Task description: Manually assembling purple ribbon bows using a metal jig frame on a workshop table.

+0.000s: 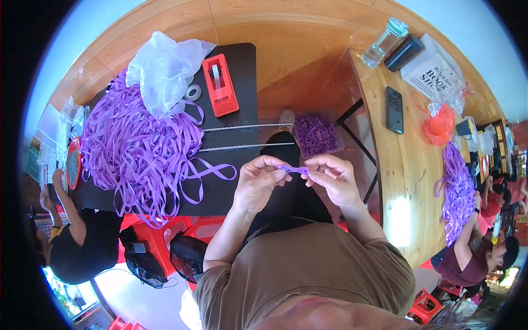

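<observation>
The left hand and right hand each have thumb and fingers pinched together on a short purple ribbon, one at either end, held up in front of the brown shirt. Beyond it, two metal rods jut past the edge of the dark bench, beside a heap of purple ribbon. Farther off are a tub of purple pieces and a red tape dispenser

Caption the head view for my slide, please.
Left hand and right hand pinch a purple ribbon, with a ribbon pile on the dark table at left.
</observation>
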`<state>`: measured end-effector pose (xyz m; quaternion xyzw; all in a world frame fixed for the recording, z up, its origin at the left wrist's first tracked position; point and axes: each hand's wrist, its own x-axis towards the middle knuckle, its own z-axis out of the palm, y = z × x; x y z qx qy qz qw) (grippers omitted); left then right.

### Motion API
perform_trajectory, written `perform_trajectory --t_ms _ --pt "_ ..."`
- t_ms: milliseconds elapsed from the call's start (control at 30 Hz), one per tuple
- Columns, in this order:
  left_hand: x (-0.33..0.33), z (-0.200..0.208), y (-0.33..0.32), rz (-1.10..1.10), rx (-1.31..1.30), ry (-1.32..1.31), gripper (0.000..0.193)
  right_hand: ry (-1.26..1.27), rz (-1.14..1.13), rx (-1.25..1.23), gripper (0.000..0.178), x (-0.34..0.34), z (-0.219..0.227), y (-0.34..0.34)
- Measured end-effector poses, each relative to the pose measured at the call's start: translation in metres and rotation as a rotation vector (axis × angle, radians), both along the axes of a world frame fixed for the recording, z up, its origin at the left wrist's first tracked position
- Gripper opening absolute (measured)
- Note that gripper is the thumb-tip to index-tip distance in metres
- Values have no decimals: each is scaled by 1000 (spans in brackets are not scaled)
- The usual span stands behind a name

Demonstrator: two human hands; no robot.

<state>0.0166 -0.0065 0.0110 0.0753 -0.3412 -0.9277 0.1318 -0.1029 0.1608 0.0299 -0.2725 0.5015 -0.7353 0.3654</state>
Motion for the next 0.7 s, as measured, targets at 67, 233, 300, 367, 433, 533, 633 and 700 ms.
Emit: perform_trajectory --t_ms 67,233,300,367,433,533,633,700 --pt "0 3 2 39 78 -39 18 39 -30 -18 23 1 -2 0" --pt "0 -10 4 42 114 -18 21 89 -70 -19 22 3 -2 0" --pt "0 -11 4 38 124 -21 21 105 -109 -7 20 4 -1 0" --pt "0 -10 3 32 144 -57 20 118 -95 -1 21 2 -3 2" --pt "-1 -7 5 50 144 -63 21 130 -80 5 21 1 -4 2" --pt "-1 -6 5 65 129 -67 22 128 -86 17 20 1 -6 2" --pt "-2 -7 6 70 98 -70 21 149 -74 8 23 2 -7 2" --pt "-3 -10 6 78 82 -75 21 133 -81 37 27 3 -5 0"
